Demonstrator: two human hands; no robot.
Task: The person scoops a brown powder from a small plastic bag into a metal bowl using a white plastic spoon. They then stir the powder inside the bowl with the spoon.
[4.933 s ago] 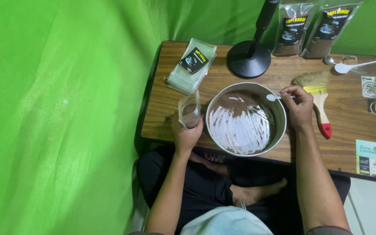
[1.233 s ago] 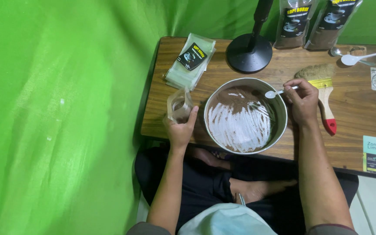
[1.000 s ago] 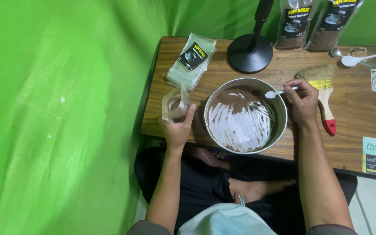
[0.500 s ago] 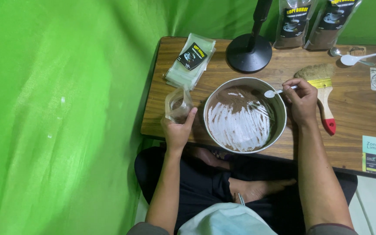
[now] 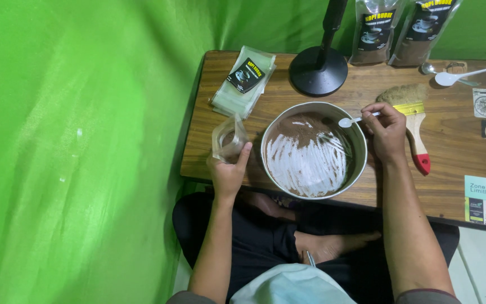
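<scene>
Small clear plastic pouch [image 5: 227, 143] in left hand [image 5: 229, 171], held upright at the counter's [image 5: 457, 186] near-left edge, just left of the metal bowl [image 5: 313, 151]. Mouth looks open; a little brown powder shows inside. Left fingers [image 5: 245, 153] clamped on the pouch, thumb up along its right side.

Right hand [image 5: 386, 132] over the bowl's right rim, fingers pinched together on the handle of a small white plastic spoon [image 5: 351, 120]. Spoon head sits above the bowl's upper right, just inside the rim. Can't tell if it carries powder.

Bowl: round, steel, brown powder [image 5: 299, 126] piled toward the far side, bare scraped metal across the near side.

Around it:
- stack of empty clear pouches with a dark label [image 5: 243, 81], behind the held pouch
- black round stand base [image 5: 318, 70] with pole, behind the bowl
- two filled dark-labelled bags [image 5: 400, 31] at the far edge
- paintbrush with red-tipped wooden handle [image 5: 414, 126], just right of the right hand
- second white spoon [image 5: 465, 75], far right corner
- stickers and cards [image 5: 485, 197] along the right edge

Green backdrop left and behind.
</scene>
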